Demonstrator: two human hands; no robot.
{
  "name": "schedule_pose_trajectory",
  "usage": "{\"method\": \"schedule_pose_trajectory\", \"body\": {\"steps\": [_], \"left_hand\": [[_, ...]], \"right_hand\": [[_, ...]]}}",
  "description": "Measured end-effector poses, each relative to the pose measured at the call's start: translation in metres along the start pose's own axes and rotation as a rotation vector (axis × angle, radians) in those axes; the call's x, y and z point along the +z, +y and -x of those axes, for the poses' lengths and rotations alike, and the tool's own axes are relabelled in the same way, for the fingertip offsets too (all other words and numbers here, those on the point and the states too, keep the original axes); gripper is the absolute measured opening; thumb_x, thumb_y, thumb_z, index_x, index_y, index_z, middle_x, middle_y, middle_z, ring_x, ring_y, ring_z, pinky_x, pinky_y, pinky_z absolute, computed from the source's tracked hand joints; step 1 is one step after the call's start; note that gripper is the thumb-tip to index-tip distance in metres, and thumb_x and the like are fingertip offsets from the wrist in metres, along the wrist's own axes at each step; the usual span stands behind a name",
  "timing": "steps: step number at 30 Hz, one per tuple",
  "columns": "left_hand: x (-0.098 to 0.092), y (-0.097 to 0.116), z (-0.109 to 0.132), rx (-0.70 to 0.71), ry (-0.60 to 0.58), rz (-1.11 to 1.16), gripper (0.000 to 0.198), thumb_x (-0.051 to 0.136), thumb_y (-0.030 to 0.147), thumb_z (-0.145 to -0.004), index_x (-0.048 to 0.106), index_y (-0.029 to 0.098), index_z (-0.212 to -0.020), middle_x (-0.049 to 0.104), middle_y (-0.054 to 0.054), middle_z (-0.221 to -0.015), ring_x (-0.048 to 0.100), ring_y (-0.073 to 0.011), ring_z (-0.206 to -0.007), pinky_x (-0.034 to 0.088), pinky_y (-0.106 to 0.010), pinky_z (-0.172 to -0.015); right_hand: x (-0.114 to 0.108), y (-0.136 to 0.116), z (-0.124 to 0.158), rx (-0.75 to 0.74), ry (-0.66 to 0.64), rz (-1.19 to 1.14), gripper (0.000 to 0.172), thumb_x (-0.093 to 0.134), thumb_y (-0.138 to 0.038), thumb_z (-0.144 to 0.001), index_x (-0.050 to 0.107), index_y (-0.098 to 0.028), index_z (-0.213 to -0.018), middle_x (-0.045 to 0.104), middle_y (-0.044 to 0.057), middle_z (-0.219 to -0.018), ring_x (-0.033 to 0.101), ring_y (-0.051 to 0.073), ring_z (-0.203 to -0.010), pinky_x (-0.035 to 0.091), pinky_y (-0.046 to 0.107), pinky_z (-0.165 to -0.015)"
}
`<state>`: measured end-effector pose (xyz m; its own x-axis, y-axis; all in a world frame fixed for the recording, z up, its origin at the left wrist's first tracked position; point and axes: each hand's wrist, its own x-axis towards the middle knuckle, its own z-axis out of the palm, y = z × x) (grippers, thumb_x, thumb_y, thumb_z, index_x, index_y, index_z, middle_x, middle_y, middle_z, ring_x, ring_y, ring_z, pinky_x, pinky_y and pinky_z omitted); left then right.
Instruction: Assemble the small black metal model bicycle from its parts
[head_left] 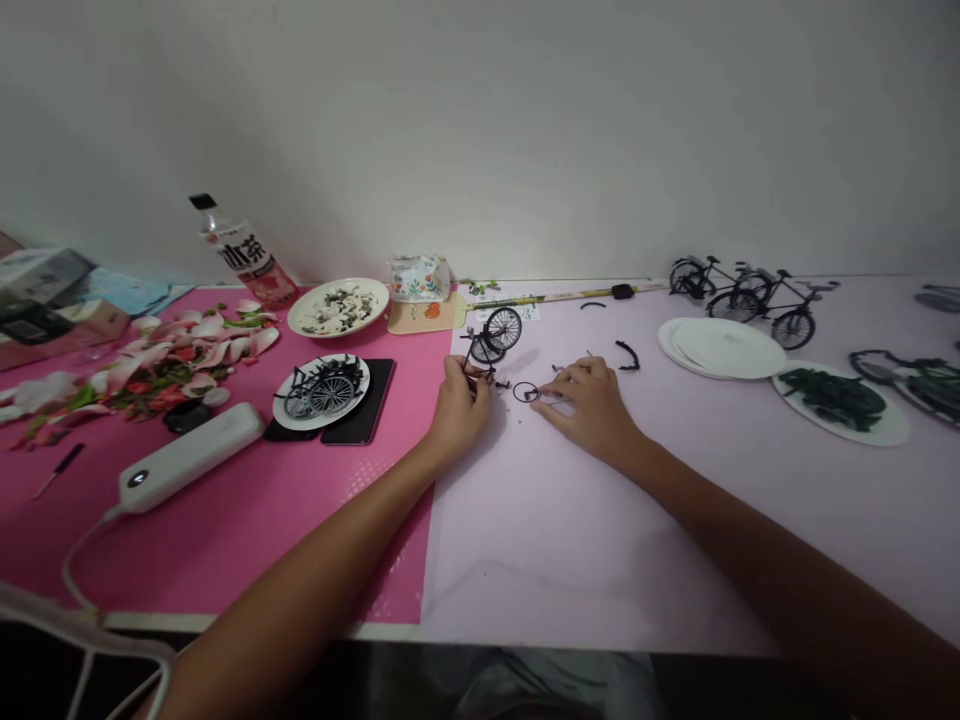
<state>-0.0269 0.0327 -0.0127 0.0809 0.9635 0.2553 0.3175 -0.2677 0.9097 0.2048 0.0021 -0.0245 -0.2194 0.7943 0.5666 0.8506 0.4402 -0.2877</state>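
My left hand (461, 405) is closed on a small black model bicycle (486, 350), which is held tilted above the lilac mat. Its wheels show beyond my fingers, but the exact grip point is hidden. To its right, my right hand (589, 405) pinches the edge of a thin black ring-shaped part (526, 392) between thumb and forefinger. A few tiny black pieces (503, 385) lie between the two hands. Past the right hand rests a curved black part (628, 355), and a thinner black arc (592, 305) lies farther back.
Finished-looking model bicycles (772, 300) stand at the back right, near stacked white plates (731, 348) and a plate of dark parts (896, 425). Leftward are a plate of wheels (281, 408), a phone (381, 400), a white device (191, 460), a bottle (251, 265) and pink petals (180, 360).
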Motion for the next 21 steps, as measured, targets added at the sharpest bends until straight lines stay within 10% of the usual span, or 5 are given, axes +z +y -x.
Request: {"method": "schedule_pose_trajectory", "body": {"steps": [21], "left_hand": [[-0.001,-0.001,-0.001,-0.012,0.003,0.06,0.024,0.057,0.022,-0.098,0.035,0.026,-0.103,0.068,-0.003,-0.098,0.07,-0.0177,-0.084,0.051,-0.031,-0.076]], "right_hand": [[-0.033,0.029,-0.012,0.057,0.142,-0.025,0.022,0.065,-0.035,-0.1,0.078,-0.023,-0.114,0.069,0.01,-0.093,0.056,0.035,-0.104,0.048,0.057,-0.1]]}}
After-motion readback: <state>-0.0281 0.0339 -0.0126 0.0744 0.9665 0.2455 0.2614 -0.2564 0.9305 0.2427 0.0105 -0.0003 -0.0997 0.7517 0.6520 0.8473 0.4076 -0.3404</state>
